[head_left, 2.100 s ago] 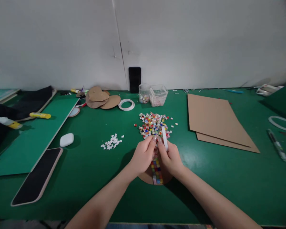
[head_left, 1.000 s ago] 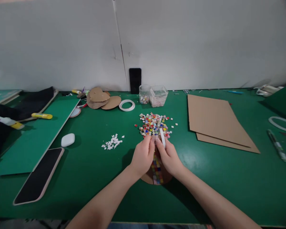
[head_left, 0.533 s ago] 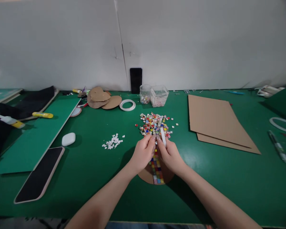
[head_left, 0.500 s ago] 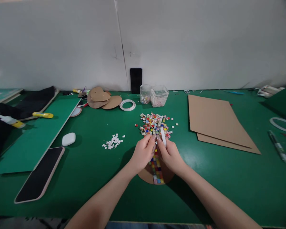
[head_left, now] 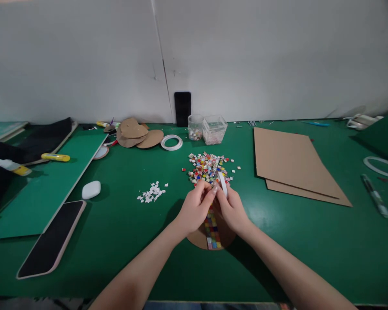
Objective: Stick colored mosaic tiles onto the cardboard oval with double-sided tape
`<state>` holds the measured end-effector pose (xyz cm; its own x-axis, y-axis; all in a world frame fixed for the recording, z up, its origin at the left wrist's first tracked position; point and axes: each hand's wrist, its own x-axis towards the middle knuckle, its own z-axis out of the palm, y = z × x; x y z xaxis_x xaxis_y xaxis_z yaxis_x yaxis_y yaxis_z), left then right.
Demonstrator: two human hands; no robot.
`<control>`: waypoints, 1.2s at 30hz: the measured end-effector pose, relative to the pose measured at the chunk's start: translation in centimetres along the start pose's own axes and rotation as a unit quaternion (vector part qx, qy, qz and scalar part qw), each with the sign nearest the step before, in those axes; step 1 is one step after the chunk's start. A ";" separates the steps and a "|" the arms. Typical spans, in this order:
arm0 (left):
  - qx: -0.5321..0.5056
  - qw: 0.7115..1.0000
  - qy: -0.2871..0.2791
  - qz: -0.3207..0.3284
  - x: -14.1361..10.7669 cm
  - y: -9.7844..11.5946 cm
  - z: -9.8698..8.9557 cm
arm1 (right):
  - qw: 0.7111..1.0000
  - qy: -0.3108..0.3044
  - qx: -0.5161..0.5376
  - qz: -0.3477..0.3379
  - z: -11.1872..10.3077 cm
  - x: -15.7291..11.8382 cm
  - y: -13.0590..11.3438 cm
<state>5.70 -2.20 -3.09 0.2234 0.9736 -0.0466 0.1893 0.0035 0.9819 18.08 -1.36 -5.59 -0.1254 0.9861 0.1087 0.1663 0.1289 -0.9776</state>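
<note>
My left hand (head_left: 195, 207) and my right hand (head_left: 233, 211) meet over a round cardboard disc (head_left: 195, 239), fingertips touching. A roll of white tape (head_left: 223, 184) stands on edge in my right hand, held by closed fingers. My left thumb and forefinger are pinched together at the tape; what lies between them is too small to make out. Down the disc's middle runs a band of small coloured mosaic tiles (head_left: 212, 230), partly covered by my hands. Just beyond my fingers lies a heap of loose mosaic tiles (head_left: 205, 165).
White paper scraps (head_left: 151, 192) lie to the left, near an earbud case (head_left: 91, 190) and a phone (head_left: 53, 239). Cardboard sheets (head_left: 287, 157) are at the right. Cardboard discs (head_left: 132, 131), another tape roll (head_left: 171, 143) and a clear square container (head_left: 215, 129) stand along the back.
The tape roll has turned slightly in my right hand, showing more of its side. My left thumb has shifted right against my right fingertips. The view has moved slightly.
</note>
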 end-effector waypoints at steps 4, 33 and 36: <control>0.014 1.000 0.002 0.007 -0.1 0.2 0.0 | 0.994 0.004 0.101 0.034 0.2 0.1 -0.2; -0.285 0.943 -0.081 -0.149 0.0 0.8 -0.6 | 0.994 -0.060 0.090 0.016 0.4 -0.4 0.0; -0.320 0.931 -0.100 -0.142 0.1 0.7 -0.9 | 0.991 -0.061 0.114 0.030 0.5 -0.4 0.0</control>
<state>4.96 -1.86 -2.23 0.4373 0.8511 -0.2904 -0.3273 0.4514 0.8301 17.65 -1.83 -5.75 -0.2423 0.9694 0.0392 -0.0465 0.0288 -0.9985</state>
